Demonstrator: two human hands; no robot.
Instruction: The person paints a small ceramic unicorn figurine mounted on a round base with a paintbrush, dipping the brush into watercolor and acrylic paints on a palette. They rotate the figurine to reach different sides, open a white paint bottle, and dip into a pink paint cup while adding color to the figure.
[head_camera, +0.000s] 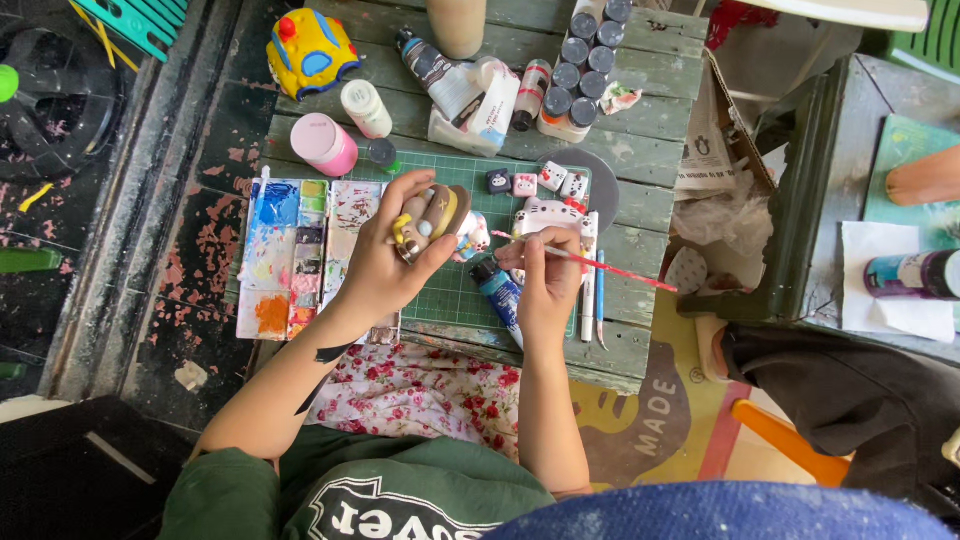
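Left hand (385, 262): it is lifted above the counter with the palm up. The fingers curl tight around a small clay figure (432, 218).
Clay figure: it sits in the left hand, tilted. It is cream and tan, with a bit of yellow and pale blue. It hangs over the green cutting mat (455, 290).
Right hand (548, 278): it is closed in a pinch on a thin paintbrush (590, 263). The hand is just beside the figure.
Paintbrush: the handle is pink and points off to the right. The tip points toward the figure.
Blue paint tube (497, 287): it lies on the mat, between the two hands.
Paint tray (290, 255): it lies left of the left hand. Its little boxes hold blue, orange, green and mixed smears of paint.
Small painted pieces (537, 182): four sit in a row at the top of the mat. A bigger white cat figure (548, 215) is just under them.
Pink jar (325, 143): it lies on its side near the tray's top.
Paint bottles (585, 60): they have dark caps and stand packed together at the far edge of the wood counter (640, 150).
Cardboard box (725, 190): it stands open on the right, with crumpled paper inside.
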